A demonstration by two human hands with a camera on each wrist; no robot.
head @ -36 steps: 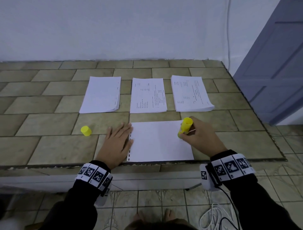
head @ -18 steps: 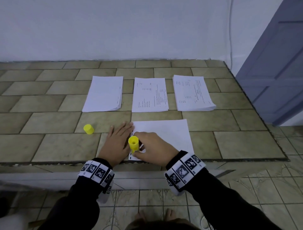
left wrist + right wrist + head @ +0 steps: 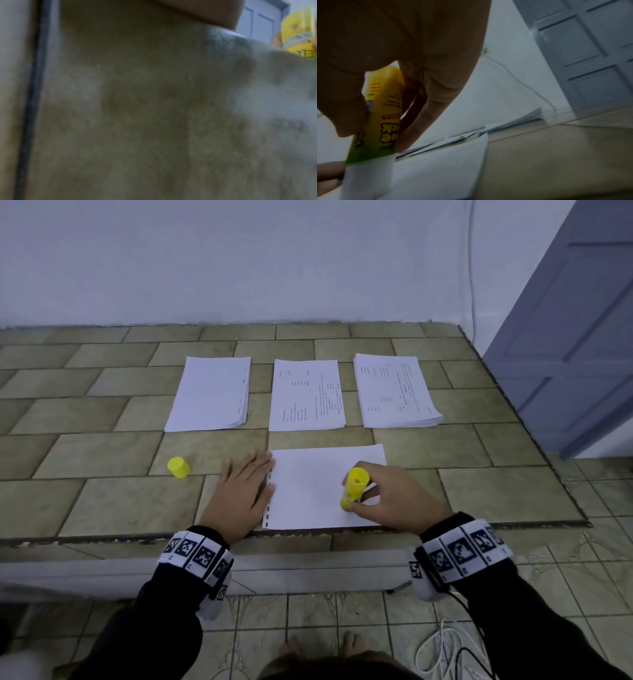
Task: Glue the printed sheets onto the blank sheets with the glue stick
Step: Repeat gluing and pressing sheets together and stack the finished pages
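Right hand (image 3: 394,496) gripping glue stick (image 3: 354,486), pressing it onto sheet (image 3: 308,491) near counter's (image 3: 102,501) front edge, left hand (image 3: 239,494) lying flat, pinning sheet's left edge.

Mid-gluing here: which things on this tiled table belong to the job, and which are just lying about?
In the job:
glue stick, held by right hand
blank sheet, pressed by left hand
blank stack
two printed stacks
yellow cap

Lying about:
white cable on the floor

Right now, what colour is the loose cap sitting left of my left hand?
Yellow. The cap rests on the tiled counter, clearest in the head view.
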